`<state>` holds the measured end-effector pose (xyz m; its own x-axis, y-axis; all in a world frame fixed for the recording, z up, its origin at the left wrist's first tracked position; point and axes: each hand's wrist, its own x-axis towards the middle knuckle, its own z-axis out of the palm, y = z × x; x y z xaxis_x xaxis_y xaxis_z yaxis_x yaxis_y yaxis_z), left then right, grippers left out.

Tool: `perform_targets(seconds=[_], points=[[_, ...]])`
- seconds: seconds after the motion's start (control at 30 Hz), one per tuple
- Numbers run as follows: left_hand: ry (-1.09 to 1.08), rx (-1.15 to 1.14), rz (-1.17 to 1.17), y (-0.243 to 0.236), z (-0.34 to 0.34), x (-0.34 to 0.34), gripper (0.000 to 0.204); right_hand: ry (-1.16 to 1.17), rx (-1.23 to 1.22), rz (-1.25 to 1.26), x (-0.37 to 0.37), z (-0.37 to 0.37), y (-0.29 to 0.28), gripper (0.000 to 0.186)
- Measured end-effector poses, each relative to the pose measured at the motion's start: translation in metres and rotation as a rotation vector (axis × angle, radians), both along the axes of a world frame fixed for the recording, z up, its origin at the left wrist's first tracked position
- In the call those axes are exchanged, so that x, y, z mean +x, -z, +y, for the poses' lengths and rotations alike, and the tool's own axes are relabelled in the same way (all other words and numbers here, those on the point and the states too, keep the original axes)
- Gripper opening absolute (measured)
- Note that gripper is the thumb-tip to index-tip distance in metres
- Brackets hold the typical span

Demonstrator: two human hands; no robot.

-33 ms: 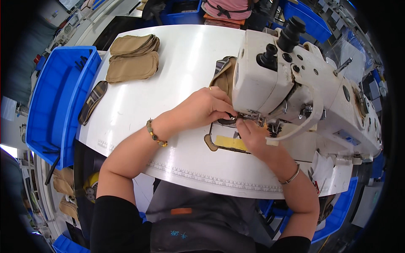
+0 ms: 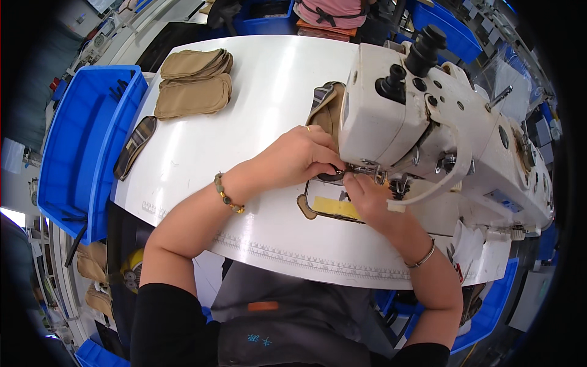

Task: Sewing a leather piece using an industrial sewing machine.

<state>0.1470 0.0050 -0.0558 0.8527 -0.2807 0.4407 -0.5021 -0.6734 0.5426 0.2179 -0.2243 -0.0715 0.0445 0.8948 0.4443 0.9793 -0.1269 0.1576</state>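
My left hand (image 2: 299, 156) is closed, thumb and fingertips pinching a small dark strip (image 2: 331, 176) just left of the needle area of a white sewing machine (image 2: 382, 122). My right hand (image 2: 370, 199) lies close by on the right, fingers bent and thumb side against the same spot; what its fingertips hold is hidden under the machine head. Behind my left hand, a tan fabric piece (image 2: 329, 113) with a striped end rests against the machine. Below the strip, a yellow patch (image 2: 335, 207) and a small tan rounded tab (image 2: 306, 207) show on the bed.
Stacked tan fabric pieces (image 2: 194, 95) lie at the table's far left, with a striped dark piece (image 2: 136, 147) near the left edge. A blue bin (image 2: 85, 140) stands beside the white table (image 2: 263, 73). A person in pink (image 2: 333, 13) sits beyond it.
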Motion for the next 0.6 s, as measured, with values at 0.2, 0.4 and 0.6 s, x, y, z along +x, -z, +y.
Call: perform_targets(seconds=[0.2,0.4,0.6], points=[[-0.053,0.157,-0.003,-0.004,-0.004,-0.001,0.009,-0.032,0.016,-0.018,0.004,-0.006,0.013,0.027],[-0.092,0.154,-0.03,-0.002,-0.005,-0.001,0.011,-0.034,0.032,0.028,0.006,-0.007,0.016,0.029],[-0.083,0.058,0.041,0.005,0.001,0.003,0.011,0.084,-0.053,0.134,0.004,-0.009,0.01,0.025]])
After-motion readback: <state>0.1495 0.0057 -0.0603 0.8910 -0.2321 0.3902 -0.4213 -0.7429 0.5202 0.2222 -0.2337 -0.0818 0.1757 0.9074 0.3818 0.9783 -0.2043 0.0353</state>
